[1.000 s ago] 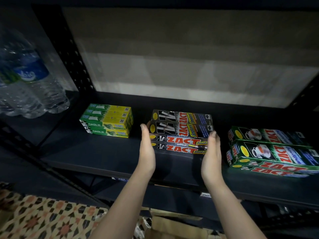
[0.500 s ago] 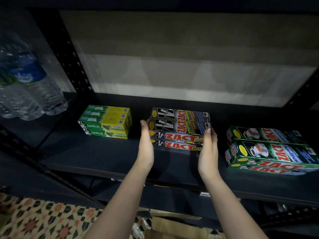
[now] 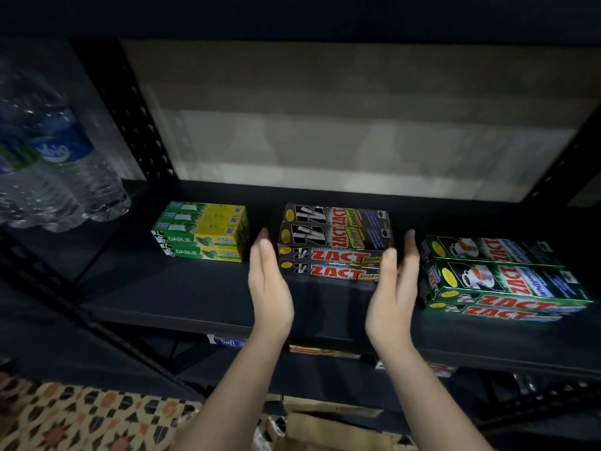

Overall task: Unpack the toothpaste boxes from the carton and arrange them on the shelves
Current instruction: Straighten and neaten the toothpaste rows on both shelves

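Black-and-red stacked Zact toothpaste boxes (image 3: 335, 242) sit on the dark metal shelf (image 3: 182, 297). Left hand (image 3: 268, 284) and right hand (image 3: 392, 297) flank them, fingers straight, gripping nothing.

Both forearms reach forward, left hand (image 3: 268, 289) and right hand (image 3: 392, 296) held edge-up, palms facing each other, fingers (image 3: 261, 252) straight.

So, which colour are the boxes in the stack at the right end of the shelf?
The right stack is dark green with red ZACT lettering, seen in the head view.
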